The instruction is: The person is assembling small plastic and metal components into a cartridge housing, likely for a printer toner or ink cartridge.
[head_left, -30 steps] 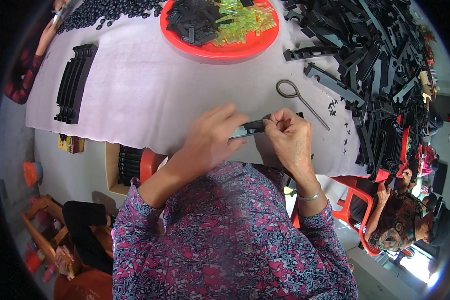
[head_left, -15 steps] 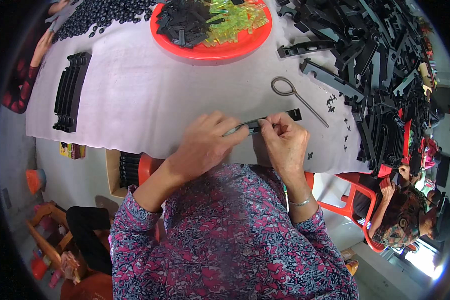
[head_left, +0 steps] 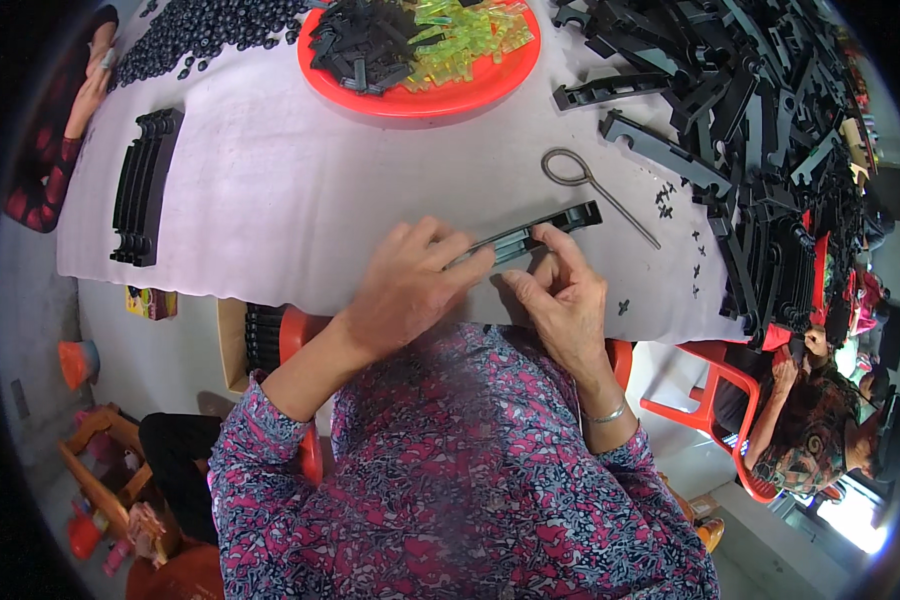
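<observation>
A long narrow black plastic housing (head_left: pixel 572 216) lies slantwise above the table edge before me. My left hand (head_left: pixel 410 285) grips its near left end between thumb and fingers, which cover that end. A paler grey-green band shows along its middle. At the housing's right part, the index finger of my right hand (head_left: pixel 568 308) rests close against the side. The right thumb points toward the housing and stands apart from the index finger, with nothing visible between them. Right of it lies a metal rod with a ring-shaped end (head_left: pixel 592 180).
A red plate (head_left: pixel 420 105) holds black strips and yellow-green clear pieces. Small black cross-shaped bits (head_left: pixel 664 203) are scattered at right, beside a large pile of black housings (head_left: pixel 740 120). A row of joined housings (head_left: pixel 148 190) lies left. Black beads (head_left: pixel 205 30) and another person's hand (head_left: pixel 90 95) are at far left.
My right thumb and fingers have parted and drawn back from the housing, uncovering its middle. The housing's right end has tilted slightly upward. My left hand keeps its hold.
</observation>
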`<state>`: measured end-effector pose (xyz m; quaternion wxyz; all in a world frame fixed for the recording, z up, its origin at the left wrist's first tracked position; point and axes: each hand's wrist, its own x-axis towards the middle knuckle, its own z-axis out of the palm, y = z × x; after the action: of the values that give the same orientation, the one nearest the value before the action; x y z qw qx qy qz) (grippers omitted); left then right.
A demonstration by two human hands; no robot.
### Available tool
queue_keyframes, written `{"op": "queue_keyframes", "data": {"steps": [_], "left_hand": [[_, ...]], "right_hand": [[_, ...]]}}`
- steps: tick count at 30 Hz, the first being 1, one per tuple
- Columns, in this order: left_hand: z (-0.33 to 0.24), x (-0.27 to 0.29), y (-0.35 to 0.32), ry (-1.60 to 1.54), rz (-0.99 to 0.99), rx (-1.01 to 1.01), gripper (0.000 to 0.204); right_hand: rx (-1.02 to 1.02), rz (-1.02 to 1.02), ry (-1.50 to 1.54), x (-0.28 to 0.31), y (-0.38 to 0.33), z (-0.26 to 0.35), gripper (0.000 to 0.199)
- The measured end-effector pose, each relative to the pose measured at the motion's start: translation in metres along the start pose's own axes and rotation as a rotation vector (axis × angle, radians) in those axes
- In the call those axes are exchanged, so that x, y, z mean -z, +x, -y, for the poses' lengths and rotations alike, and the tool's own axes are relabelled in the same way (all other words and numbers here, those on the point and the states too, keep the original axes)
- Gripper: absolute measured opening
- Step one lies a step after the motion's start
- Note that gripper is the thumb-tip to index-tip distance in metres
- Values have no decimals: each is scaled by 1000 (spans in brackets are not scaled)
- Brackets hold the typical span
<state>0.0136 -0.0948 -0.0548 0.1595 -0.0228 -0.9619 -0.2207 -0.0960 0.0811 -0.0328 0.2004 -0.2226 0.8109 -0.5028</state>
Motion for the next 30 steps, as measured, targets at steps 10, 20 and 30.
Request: {"op": "queue_keyframes", "data": {"steps": [10,20,30], "left_hand": [[-2,2,1,-2,-26,-10,41],[1,-4,1,-4,-42,-31,41],[-8,6,6,40,-53,-20,38]], "right_hand": [[584,-48,-533,9,12,6,32],[728,49,-679,0,15,1,28],[561,171,-246,24,26,8,18]]}}
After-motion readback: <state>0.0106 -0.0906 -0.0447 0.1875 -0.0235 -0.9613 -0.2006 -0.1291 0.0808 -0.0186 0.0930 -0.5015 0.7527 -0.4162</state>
